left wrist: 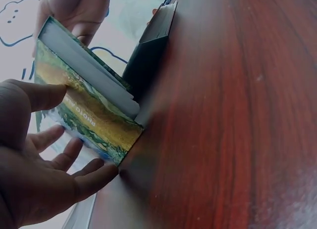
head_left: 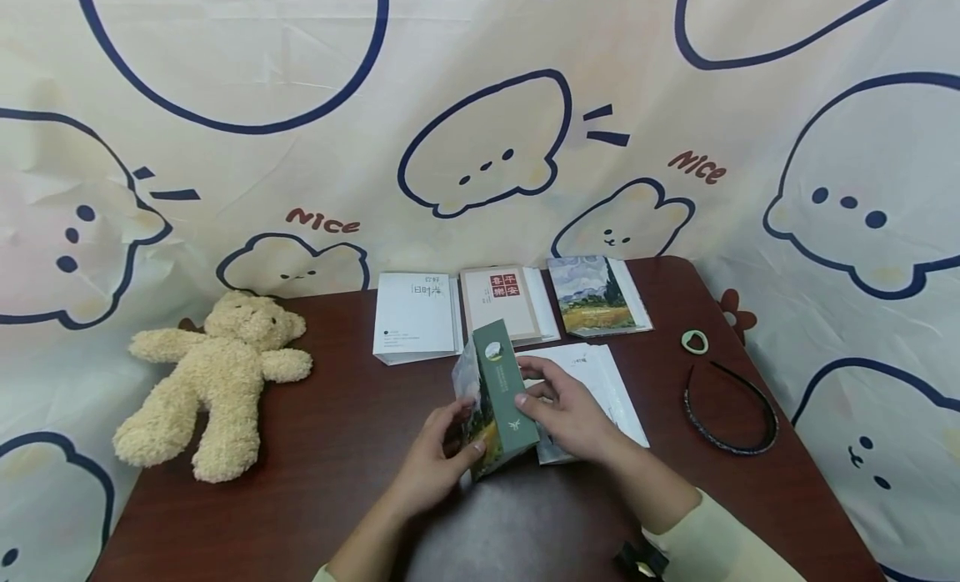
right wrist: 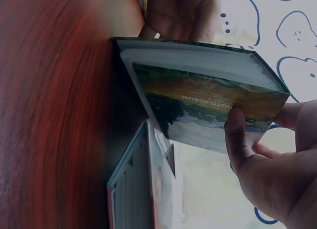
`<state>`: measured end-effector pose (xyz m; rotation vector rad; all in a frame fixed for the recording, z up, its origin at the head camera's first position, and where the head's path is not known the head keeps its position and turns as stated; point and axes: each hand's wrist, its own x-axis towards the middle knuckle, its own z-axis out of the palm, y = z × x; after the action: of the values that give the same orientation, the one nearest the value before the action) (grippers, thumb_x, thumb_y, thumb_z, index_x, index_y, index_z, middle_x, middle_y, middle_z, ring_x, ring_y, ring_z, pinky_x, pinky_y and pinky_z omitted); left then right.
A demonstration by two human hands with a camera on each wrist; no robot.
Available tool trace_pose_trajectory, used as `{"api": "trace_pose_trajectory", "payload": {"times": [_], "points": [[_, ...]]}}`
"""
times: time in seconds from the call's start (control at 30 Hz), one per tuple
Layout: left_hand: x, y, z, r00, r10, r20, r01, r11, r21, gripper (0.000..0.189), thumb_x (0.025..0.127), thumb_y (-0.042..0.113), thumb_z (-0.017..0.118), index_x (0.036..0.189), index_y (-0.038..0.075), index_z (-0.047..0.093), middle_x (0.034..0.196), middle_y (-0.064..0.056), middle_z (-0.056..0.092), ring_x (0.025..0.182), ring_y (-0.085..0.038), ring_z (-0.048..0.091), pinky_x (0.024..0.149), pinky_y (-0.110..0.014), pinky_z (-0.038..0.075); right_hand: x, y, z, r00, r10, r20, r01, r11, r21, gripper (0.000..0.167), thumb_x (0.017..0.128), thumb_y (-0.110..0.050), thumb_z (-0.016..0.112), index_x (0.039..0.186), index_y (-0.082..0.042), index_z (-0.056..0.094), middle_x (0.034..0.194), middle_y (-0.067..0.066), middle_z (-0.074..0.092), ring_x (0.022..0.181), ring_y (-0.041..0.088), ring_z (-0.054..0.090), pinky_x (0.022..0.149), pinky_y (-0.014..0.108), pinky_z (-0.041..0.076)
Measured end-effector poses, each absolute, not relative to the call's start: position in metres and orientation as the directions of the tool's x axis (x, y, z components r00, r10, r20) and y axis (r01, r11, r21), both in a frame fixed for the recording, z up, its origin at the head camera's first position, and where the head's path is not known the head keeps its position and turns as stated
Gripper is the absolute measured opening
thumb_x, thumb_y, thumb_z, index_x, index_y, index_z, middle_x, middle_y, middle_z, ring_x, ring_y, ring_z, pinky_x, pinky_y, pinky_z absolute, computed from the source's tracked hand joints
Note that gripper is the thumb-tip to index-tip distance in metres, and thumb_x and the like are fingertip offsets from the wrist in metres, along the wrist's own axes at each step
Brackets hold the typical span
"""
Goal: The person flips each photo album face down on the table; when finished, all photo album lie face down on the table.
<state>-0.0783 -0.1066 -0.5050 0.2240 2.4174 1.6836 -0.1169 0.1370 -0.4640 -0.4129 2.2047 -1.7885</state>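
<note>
A photo album [head_left: 504, 390] with a green spine and a painted landscape cover is held between both hands, spine facing up and tilted. My left hand [head_left: 435, 465] grips its left cover and near end, the thumb by the spine. My right hand [head_left: 566, 411] holds the other side, thumb on the spine and fingers toward the right cover. In the left wrist view, the album [left wrist: 94, 115] shows its page edges, one corner right at the tabletop. The right wrist view shows the lettered cover of the album [right wrist: 198, 103] under the right thumb. A white album [head_left: 611, 390] lies beneath the right hand.
Along the table's back edge lie a white album [head_left: 416, 315], a beige album with red characters [head_left: 498, 303] and another landscape album [head_left: 592, 294]. A plush bear [head_left: 225, 373] lies at left. At right are a headband [head_left: 731, 449] and a small green ring-shaped item [head_left: 694, 342].
</note>
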Motion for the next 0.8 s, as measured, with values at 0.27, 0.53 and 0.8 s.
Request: {"api": "trace_pose_trajectory", "payload": {"times": [0.27, 0.53, 0.8], "points": [[-0.079, -0.109, -0.505, -0.965, 0.256, -0.061, 0.048, 0.398, 0.916, 0.057, 0.095, 0.023, 0.077, 0.147, 0.017, 0.056, 0.142, -0.011, 0.052, 0.131, -0.034, 0.051, 0.112, -0.056, 0.041, -0.116, 0.143, -0.466, -0.934, -0.347, -0.079, -0.006, 0.236, -0.972, 0.055, 0.104, -0.018, 0.064, 0.155, -0.014, 0.044, 0.144, 0.013, 0.057, 0.105, 0.025, 0.068, 0.057, 0.044, 0.058], [-0.079, -0.114, -0.506, -0.968, 0.242, -0.072, 0.044, 0.444, 0.895, 0.054, 0.094, 0.022, 0.077, 0.144, 0.02, 0.06, 0.143, -0.006, 0.053, 0.134, -0.034, 0.049, 0.111, -0.057, 0.041, -0.115, 0.147, -0.476, -0.938, -0.337, -0.079, 0.002, 0.224, -0.975, 0.059, 0.104, -0.012, 0.064, 0.158, -0.014, 0.041, 0.144, 0.017, 0.057, 0.112, 0.027, 0.066, 0.071, 0.035, 0.06], [-0.078, -0.12, -0.507, -0.966, 0.243, -0.083, 0.058, 0.522, 0.851, 0.053, 0.095, 0.026, 0.076, 0.145, 0.02, 0.06, 0.143, -0.008, 0.051, 0.134, -0.036, 0.046, 0.104, -0.061, 0.043, -0.116, 0.145, -0.489, -0.941, -0.324, -0.096, 0.012, 0.253, -0.967, 0.06, 0.102, -0.009, 0.066, 0.157, -0.013, 0.043, 0.141, 0.019, 0.058, 0.109, 0.024, 0.068, 0.078, 0.031, 0.06]]}}
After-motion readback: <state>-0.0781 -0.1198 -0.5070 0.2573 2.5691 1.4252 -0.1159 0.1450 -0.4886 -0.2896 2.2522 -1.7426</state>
